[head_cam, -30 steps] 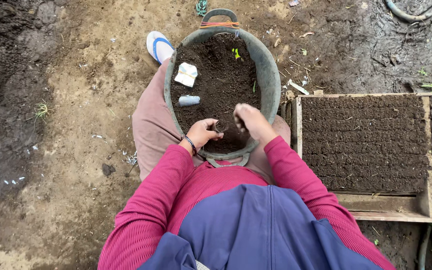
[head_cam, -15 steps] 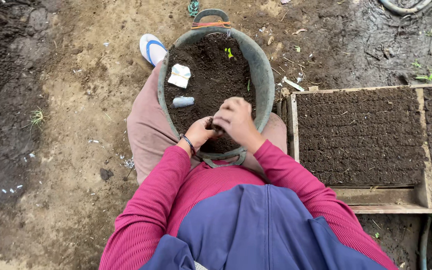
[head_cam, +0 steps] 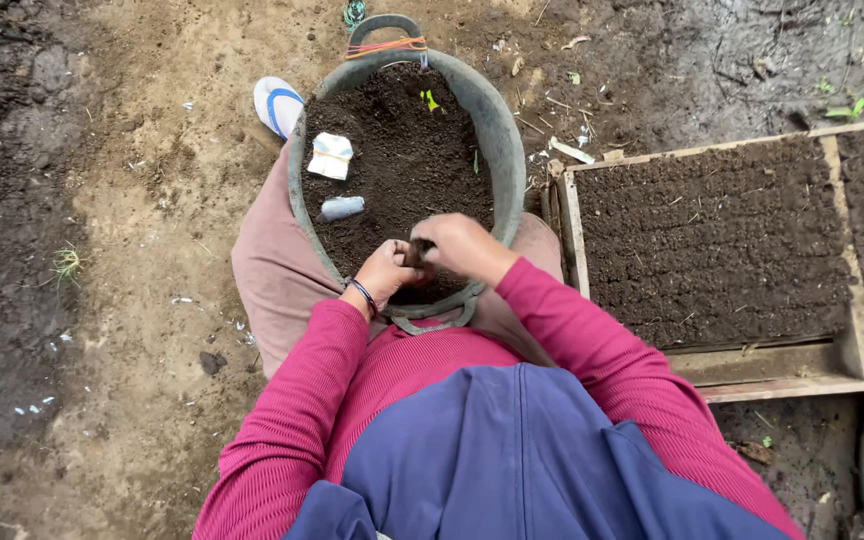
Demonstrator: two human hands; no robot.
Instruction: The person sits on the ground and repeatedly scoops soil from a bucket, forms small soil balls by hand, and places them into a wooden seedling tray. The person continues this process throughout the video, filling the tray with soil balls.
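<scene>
Leftmost, a white sandal with blue straps (head_cam: 276,104) lies on the bare dirt ground (head_cam: 132,300), at about 10 o'clock from the grey rubber tub (head_cam: 500,130). Tub sits between the person's knees, filled with dark soil (head_cam: 402,150). On the soil at 9 o'clock: a crumpled white packet (head_cam: 331,156), and just below it a small pale cylinder (head_cam: 341,208).

Left hand (head_cam: 384,270), dark bracelet at the wrist, is curled around a small dark pot-like thing (head_cam: 417,252) at the tub's 6 o'clock edge; grasping it. Right hand (head_cam: 462,246) meets it from 3 o'clock, fingers bent onto the same object's top. Object mostly hidden; kind uncertain.

At far right, a wooden-framed tray (head_cam: 572,235) packed with soil blocks lies just beside the tub.
</scene>
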